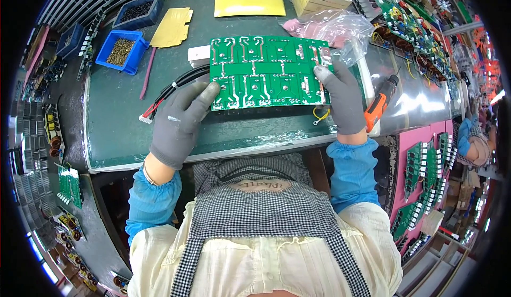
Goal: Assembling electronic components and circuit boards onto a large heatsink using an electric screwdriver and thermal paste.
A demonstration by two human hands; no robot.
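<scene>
Between my two gloved hands is a green circuit board [274, 69], its soldered side facing up, held over the workbench. My left hand [186, 116] grips its left edge, thumb on the top face. The right hand [343, 95] is closed on the right edge, its thumb also on top. A bundle of black and red wires [173, 87] with a white connector runs out at the board's left, beside my left hand. A yellow wire loop [320, 117] shows below its lower right corner. The board hides whatever is on its underside.
An orange electric screwdriver [377, 108] lies right of my right hand. A blue bin [122, 52] of small brass-coloured parts stands at left. Yellow sheets [250, 3] and a clear plastic bag [343, 31] lie farther back. Boards fill a pink rack [412, 132] at right.
</scene>
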